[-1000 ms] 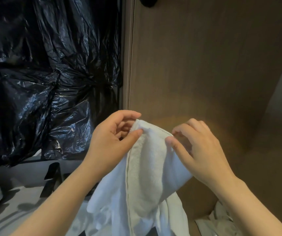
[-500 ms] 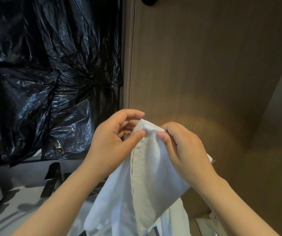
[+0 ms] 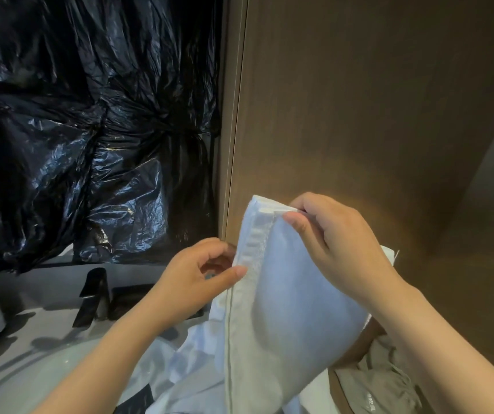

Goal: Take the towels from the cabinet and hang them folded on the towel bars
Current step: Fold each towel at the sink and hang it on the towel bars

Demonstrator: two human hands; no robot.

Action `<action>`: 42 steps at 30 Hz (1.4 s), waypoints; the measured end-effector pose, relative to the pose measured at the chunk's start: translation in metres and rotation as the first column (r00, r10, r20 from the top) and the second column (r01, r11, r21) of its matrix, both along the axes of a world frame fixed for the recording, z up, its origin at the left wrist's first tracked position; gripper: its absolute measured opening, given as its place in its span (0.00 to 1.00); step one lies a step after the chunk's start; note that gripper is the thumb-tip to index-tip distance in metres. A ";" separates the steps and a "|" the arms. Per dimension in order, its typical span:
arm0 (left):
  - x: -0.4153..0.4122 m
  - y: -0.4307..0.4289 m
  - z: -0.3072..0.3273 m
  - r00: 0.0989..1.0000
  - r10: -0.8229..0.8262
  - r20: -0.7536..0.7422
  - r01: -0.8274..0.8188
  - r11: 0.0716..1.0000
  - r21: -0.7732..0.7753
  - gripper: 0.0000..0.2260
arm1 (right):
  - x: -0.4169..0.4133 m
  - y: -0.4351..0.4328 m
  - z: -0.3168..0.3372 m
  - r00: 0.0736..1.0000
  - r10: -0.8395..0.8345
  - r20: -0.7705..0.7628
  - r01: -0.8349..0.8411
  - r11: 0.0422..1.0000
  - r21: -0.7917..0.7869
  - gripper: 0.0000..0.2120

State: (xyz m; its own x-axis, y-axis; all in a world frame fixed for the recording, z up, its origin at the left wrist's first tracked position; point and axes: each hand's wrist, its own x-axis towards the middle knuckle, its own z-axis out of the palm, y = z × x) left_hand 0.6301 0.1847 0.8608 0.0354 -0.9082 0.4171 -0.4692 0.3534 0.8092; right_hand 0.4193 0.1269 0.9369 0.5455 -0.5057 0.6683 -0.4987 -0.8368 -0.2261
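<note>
A white towel (image 3: 284, 309) hangs in front of me, folded lengthwise, with its hemmed edge running down the left side. My right hand (image 3: 335, 243) pinches the towel's top corner between thumb and fingers. Lower down, my left hand (image 3: 198, 279) pinches the hemmed left edge with thumb and forefinger. The towel's lower part drops out of view at the bottom. No towel bar shows in this view.
A brown wooden cabinet panel (image 3: 359, 115) fills the right half. Crinkled black plastic sheeting (image 3: 75, 130) covers the wall at left. Below it lie a grey counter with a black faucet (image 3: 93, 297) and a white basin (image 3: 45, 372). More white cloth (image 3: 186, 363) lies under the towel.
My right hand took the top corner and raised it. My left hand slid down along the hemmed edge, so the towel now stretches between the two hands.
</note>
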 end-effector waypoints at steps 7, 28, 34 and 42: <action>0.000 -0.002 -0.014 0.999 -0.039 -0.011 0.040 0.997 0.071 0.06 | 0.002 -0.001 -0.005 0.997 0.018 0.070 -0.022 0.998 0.058 0.09; -0.096 -0.045 -0.133 0.983 -0.115 0.142 0.054 0.925 0.375 0.05 | -0.121 -0.015 -0.166 0.894 -0.434 -0.110 0.388 0.626 0.677 0.20; -0.142 -0.085 -0.149 0.965 -0.095 0.245 0.011 0.946 0.323 0.02 | -0.154 -0.027 -0.203 0.812 -0.582 0.041 0.385 0.589 0.711 0.19; -0.146 -0.082 -0.190 0.916 -0.160 0.367 -0.059 0.852 0.520 0.11 | -0.182 -0.044 -0.270 0.748 -0.616 -0.248 0.564 0.392 0.727 0.17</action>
